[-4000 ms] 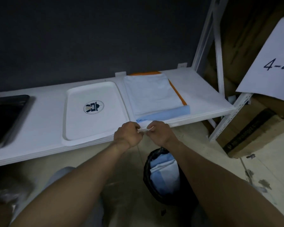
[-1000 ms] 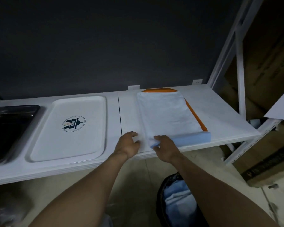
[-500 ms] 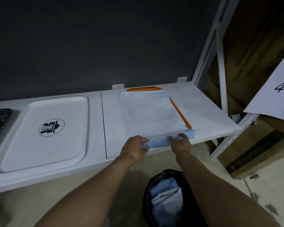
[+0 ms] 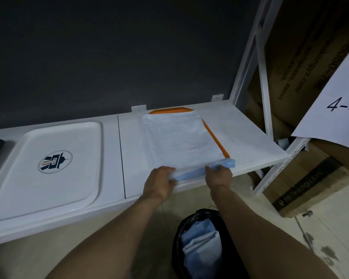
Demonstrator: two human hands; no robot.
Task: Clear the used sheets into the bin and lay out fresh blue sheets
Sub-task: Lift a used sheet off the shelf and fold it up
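Here, mid-frame, the left hand (image 4: 161, 183) and right hand (image 4: 218, 175) each pinch the sheet's (image 4: 181, 141) near edge on the shelf (image 4: 250, 141), above the bin (image 4: 199, 244).

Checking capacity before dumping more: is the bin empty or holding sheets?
Holding sheets: crumpled blue sheets lie inside the black-lined bin.

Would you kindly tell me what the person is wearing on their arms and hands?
Nothing shows: the left hand and right hand are ungloved, no rings visible; the left forearm and right forearm are bare to the picture's lower edge, without sleeve, watch or wristband.
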